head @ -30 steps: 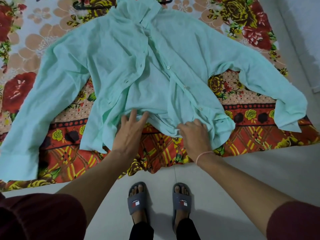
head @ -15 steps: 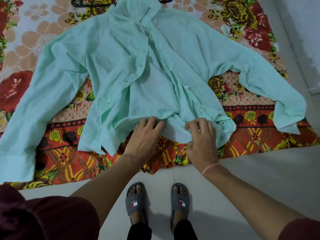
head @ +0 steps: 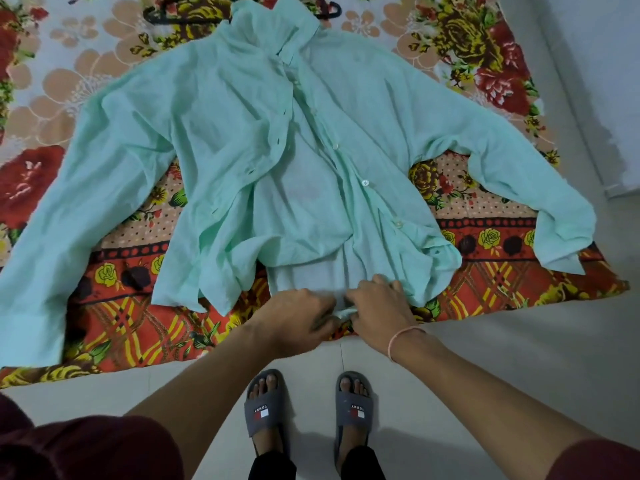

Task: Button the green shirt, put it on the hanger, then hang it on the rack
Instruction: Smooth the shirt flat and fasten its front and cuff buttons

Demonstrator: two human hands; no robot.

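Observation:
The pale green shirt [head: 242, 140] lies spread face up on a flowered bedsheet [head: 114, 323], front open, sleeves out to both sides, white buttons down its right placket. My left hand [head: 298, 317] and my right hand [head: 377, 306] meet at the shirt's bottom hem by the sheet's near edge. Both pinch the hem cloth between thumb and fingers. A black hanger [head: 173, 12] lies partly under the collar at the top edge. No rack is in view.
The sheet covers a low mattress that ends near my feet in grey slippers [head: 265, 407]. Pale tiled floor [head: 502, 358] runs in front and to the right. A white wall [head: 606, 81] rises at the right.
Both hands have slid down and toward each other, from flat on the lower shirt to a pinch on its hem. The hem has been pulled toward me.

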